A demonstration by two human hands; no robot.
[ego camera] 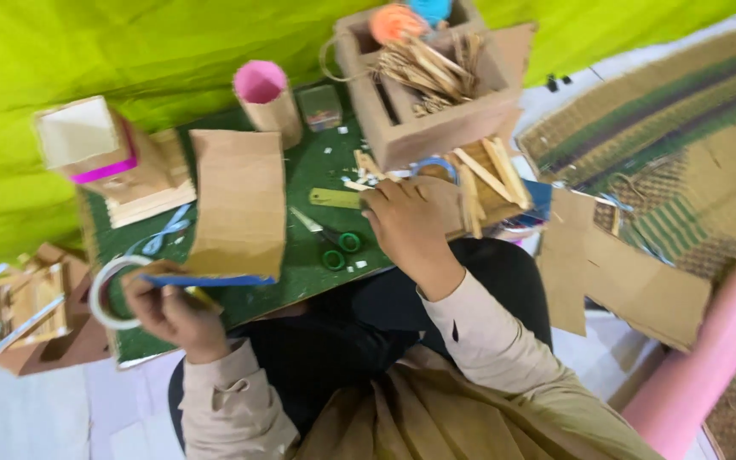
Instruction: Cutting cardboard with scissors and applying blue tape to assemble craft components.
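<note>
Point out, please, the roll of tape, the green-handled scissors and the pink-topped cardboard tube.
roll of tape [104, 281]: head view, on the white ring's left rim, at the left hand.
green-handled scissors [340, 247]: head view, on the green handle loops.
pink-topped cardboard tube [267, 102]: head view, on the tube's side wall below the pink opening.

A bright lime-green cloth [129, 43] spreads across the far side of the scene, lying in soft folds and lit evenly with no hard shadows, while pale floor [36, 417] shows at the lower left corner. To the right lies a woven straw mat [683, 111] with green, brown and tan stripes, and a strip of the same pale floor runs between it and the green cloth. At the lower right a smooth pink cushion or roll [709, 366] slants over the mat, and the light throughout is diffuse and fairly bright
</note>
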